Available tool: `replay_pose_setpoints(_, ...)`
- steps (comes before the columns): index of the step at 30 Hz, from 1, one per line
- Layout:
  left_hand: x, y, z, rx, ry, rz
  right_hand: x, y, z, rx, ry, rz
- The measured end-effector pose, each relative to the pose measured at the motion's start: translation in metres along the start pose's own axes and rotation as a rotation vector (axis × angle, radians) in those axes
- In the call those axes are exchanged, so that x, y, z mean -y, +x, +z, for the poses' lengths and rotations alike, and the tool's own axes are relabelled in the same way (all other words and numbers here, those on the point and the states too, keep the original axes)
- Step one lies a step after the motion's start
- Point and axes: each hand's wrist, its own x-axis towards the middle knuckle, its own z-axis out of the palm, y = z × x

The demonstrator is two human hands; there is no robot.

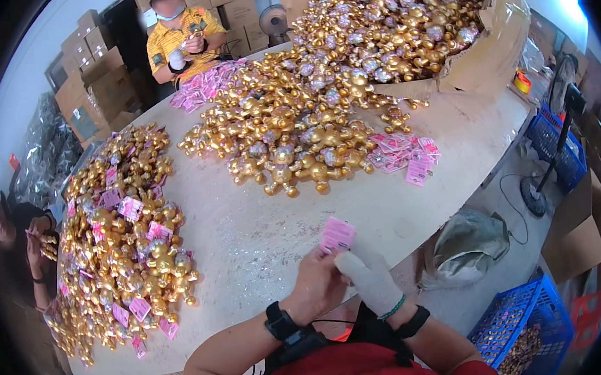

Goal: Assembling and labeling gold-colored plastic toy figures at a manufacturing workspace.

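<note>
1. Pink card (337, 234), lower centre: left grip (319, 278) pinches its bottom edge, likely leaving the face clear.
2. Gloved right grip (371, 283) meets it; can't tell if holding.
3. Loose cards (419, 168), right of centre, probably placed within reach.

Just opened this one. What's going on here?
Over a pale table, the wearer's left hand holds a pink card; the gloved right hand is at its lower edge, though its grip is hard to make out. Ahead lies a heap of gold figurines, with loose pink cards beside it. A second heap, at left, has pink cards among its figurines. Two other people work nearby, one in yellow, one in dark clothes.
</note>
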Motion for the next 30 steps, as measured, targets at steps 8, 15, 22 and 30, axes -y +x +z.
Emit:
replay_pose_setpoints(8, -0.025, -0.044, 0.0, 0.022, 0.769, -0.03, 0.013, 0.006, -0.023, -0.015, -0.079, 0.096)
replay_pose_setpoints(15, -0.01, -0.042, -0.03, 0.195, 0.563, -0.041, 0.054, 0.005, -0.022, 0.628, -0.775, 0.122)
replay_pose_setpoints(22, -0.017, -0.051, -0.022, 0.291, 0.352, -0.257, 0.057, 0.012, -0.021, 0.876, -0.752, 0.157)
replay_pose_setpoints(30, -0.029, -0.058, -0.045, 0.283, 0.55, -0.289, 0.049, 0.012, -0.027, 0.797, -0.636, 0.065)
